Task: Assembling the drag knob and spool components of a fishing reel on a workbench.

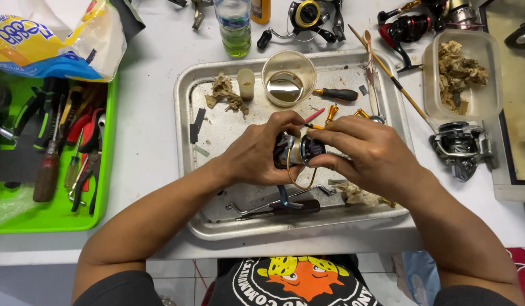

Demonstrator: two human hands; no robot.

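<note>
Both hands, left hand and right hand, hold the reel body in a tight grip above the metal tray; greasy fingers could let it slip onto the loose parts below the grip.

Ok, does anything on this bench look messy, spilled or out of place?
Nothing is spilled. The metal tray looks grimy and smeared, with soiled tissue wads lying loose on it. Both hands, left and right, grip a partly dismantled fishing reel. The cup of brownish liquid stands upright.
</note>
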